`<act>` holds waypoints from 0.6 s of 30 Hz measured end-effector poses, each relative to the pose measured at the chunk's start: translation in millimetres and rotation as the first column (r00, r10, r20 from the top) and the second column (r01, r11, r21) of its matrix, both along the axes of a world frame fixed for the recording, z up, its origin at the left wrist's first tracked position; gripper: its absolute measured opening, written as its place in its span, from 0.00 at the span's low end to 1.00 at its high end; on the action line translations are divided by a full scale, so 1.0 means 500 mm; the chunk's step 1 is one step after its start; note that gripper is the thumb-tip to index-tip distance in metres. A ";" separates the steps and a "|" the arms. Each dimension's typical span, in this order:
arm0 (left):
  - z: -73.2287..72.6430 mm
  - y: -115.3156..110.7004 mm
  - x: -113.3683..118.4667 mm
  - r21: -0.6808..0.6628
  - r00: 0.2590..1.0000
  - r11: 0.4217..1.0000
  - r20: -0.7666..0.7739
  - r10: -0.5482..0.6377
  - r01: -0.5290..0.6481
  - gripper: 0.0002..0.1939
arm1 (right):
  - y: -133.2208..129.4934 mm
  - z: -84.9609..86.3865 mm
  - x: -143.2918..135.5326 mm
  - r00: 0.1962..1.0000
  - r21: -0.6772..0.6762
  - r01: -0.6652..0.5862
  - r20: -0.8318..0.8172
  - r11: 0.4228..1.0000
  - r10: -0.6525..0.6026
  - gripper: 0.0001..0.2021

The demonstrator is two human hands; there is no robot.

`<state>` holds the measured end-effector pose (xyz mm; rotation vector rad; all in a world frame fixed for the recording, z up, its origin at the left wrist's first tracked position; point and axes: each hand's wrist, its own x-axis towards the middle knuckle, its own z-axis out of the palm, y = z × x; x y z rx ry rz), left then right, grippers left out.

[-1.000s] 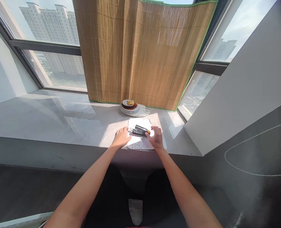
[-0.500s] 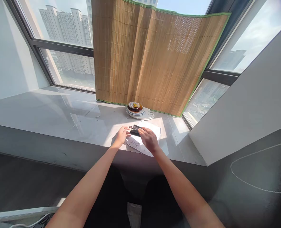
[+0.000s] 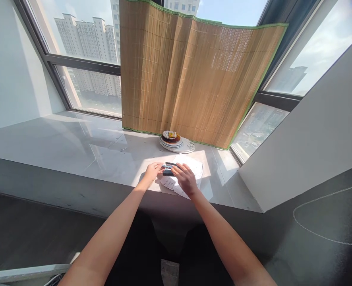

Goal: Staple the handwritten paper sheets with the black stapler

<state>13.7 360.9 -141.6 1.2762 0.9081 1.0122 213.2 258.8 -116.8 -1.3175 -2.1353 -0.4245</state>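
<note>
A pale, sunlit window ledge (image 3: 53, 139) spans the room, bearing the stack of plates (image 3: 178, 146) toward its back edge. Directly behind that stack hangs a green-edged bamboo blind (image 3: 194, 83). Windows lie on both sides of the stack, well apart from it; through the left window (image 3: 89, 87), tall buildings (image 3: 89, 39) show. Far to the right of the stack and nearer the person, a pale twisted cord (image 3: 316, 232) curves over a grey, shadowed area.

White sheets of paper (image 3: 197, 167) lie just in front of the stack, some with writing. The person's right hand (image 3: 187, 179) is over the sheets, in front of the stack and slightly to its right, fingers closed around the right end of a black stapler-like tool (image 3: 168, 172). The left hand (image 3: 152, 174) is in front of the stack and to its left, fingertips close together at the tool's other end; I cannot tell whether they pinch anything. The tool is between the hands, in front of the stack, its two dark arms parted. A small yellow item (image 3: 172, 135) tops the stack.
</note>
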 end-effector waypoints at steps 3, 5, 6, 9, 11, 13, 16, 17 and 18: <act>0.001 -0.003 -0.002 0.024 0.999 1.000 -0.045 0.011 -0.010 0.13 | -0.002 -0.001 0.009 0.945 -0.058 0.204 -0.248 0.977 -0.212 0.21; 0.004 -0.007 -0.005 0.055 0.997 0.998 -0.073 0.012 -0.008 0.15 | -0.006 0.000 0.016 0.803 -0.204 0.341 -0.444 0.918 -0.397 0.18; 0.006 -0.009 -0.007 0.074 0.996 0.997 -0.090 0.010 -0.003 0.16 | -0.009 0.000 0.021 0.715 -0.289 0.371 -0.518 0.883 -0.470 0.17; 0.012 -0.015 -0.011 0.116 0.987 0.993 -0.157 0.021 -0.003 0.18 | -0.019 -0.006 0.036 0.537 -0.452 0.326 -0.635 0.831 -0.556 0.18; 0.015 -0.018 -0.013 0.115 0.980 0.993 -0.197 0.036 -0.013 0.19 | -0.022 -0.012 0.047 0.503 -0.474 0.268 -0.674 0.839 -0.541 0.19; 0.016 -0.018 -0.013 0.108 0.978 0.994 -0.207 0.025 -0.003 0.19 | -0.020 -0.016 0.060 0.501 -0.478 0.200 -0.700 0.855 -0.509 0.19; 0.013 -0.019 -0.012 0.102 0.988 0.993 -0.143 -0.049 0.064 0.19 | -0.013 -0.012 0.082 0.539 -0.519 0.084 -0.694 0.851 -0.477 0.19; 0.012 -0.020 -0.011 0.096 0.990 0.991 -0.117 -0.080 0.092 0.20 | -0.010 -0.007 0.088 0.553 -0.545 0.058 -0.680 0.837 -0.481 0.18; 0.012 -0.021 -0.011 0.087 0.988 0.989 -0.101 -0.113 0.122 0.20 | -0.008 -0.002 0.093 0.567 -0.567 0.044 -0.664 0.823 -0.488 0.17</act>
